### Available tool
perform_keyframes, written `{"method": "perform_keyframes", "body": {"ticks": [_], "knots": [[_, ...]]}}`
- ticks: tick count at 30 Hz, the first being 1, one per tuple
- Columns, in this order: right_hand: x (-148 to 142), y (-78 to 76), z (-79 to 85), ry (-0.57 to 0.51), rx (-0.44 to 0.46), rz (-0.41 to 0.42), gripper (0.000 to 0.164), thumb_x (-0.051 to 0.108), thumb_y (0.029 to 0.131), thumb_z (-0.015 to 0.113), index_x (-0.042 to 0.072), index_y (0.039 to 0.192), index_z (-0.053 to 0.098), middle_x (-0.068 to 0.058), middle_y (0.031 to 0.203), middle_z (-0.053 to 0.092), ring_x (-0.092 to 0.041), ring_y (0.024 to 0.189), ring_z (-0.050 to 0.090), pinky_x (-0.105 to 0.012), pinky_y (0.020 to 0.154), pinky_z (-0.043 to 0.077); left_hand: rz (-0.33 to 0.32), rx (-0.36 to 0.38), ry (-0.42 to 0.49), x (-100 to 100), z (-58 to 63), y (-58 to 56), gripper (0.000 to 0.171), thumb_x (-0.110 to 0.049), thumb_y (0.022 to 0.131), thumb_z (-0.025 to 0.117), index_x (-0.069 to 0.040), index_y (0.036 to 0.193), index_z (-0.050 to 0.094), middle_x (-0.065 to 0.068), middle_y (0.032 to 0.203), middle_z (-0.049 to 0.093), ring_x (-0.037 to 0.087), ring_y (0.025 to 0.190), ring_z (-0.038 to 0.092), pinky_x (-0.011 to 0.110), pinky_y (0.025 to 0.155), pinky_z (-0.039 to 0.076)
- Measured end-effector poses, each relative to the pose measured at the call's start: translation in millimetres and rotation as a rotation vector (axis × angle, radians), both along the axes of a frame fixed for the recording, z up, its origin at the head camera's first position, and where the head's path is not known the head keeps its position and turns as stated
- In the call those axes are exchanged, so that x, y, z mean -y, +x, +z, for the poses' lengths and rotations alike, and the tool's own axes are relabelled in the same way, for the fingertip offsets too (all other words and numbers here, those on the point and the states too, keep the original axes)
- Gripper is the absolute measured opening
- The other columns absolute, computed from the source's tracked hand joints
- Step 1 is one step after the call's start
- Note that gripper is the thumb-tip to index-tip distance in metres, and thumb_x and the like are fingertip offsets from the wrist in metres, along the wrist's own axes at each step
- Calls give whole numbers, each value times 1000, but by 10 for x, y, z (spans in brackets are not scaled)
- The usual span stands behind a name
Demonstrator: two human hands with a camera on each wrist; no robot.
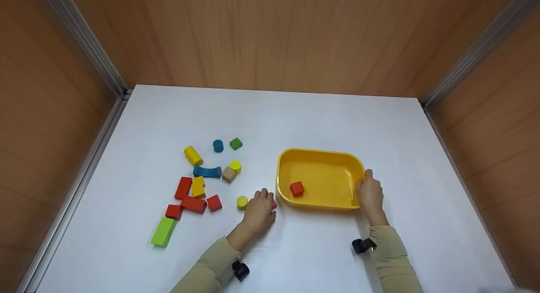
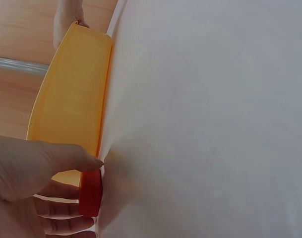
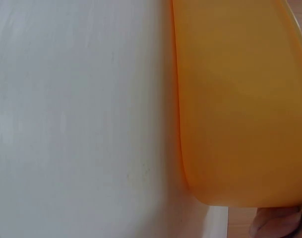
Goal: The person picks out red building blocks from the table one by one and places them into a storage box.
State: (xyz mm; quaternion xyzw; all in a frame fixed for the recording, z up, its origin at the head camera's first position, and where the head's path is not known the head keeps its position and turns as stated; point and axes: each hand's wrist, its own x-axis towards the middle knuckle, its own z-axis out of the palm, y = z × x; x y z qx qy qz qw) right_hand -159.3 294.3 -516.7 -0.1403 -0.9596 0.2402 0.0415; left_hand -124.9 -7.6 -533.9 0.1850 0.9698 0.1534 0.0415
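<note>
A yellow tray (image 1: 320,179) stands on the white table with one red cube (image 1: 297,188) inside, near its left end. My right hand (image 1: 370,198) grips the tray's right rim; in the right wrist view only a few fingertips (image 3: 277,223) show at the tray's corner. Just left of the tray, my left hand (image 1: 258,210) has a red block (image 2: 91,193) between thumb and fingers, low at the table surface. The hand covers most of that block in the head view. Close beside the left hand's fingers sits a yellow cylinder (image 1: 242,202).
Several blocks lie scattered on the left: red blocks (image 1: 194,204), a light green block (image 1: 163,231), a blue arch (image 1: 207,172), a yellow cylinder (image 1: 193,155), a wooden cube (image 1: 229,174) and a green cube (image 1: 236,143). Wooden panels (image 1: 270,39) enclose the table (image 1: 337,124).
</note>
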Motion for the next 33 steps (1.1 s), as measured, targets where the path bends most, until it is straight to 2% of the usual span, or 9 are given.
{"method": "perform_keyframes", "body": {"ticks": [10, 24, 33], "knots": [[-5, -11, 4, -3, 16, -12, 20, 7, 88, 42, -5, 104, 41, -19, 70, 53, -26, 54, 50, -36, 45, 41, -2, -11, 17, -12, -10, -9, 22, -9, 77, 65, 0, 94, 57, 8, 86, 48, 21, 78, 48, 31, 64, 46], [0, -8, 25, -8, 15, 0, 17, 7, 88, 42, -4, 101, 41, -18, 70, 53, -25, 53, 51, -35, 44, 41, 5, -28, 151, 11, -31, -11, 16, -5, 74, 64, 1, 86, 56, 8, 81, 47, 21, 74, 46, 31, 64, 44], [2, -5, 10, 5, -1, -4, 16, 6, 88, 41, -4, 100, 41, -19, 68, 53, -26, 52, 51, -35, 43, 40, 46, 47, 156, 5, 56, -13, 23, -9, 78, 64, 3, 96, 55, 8, 86, 47, 19, 78, 46, 30, 67, 44]]}}
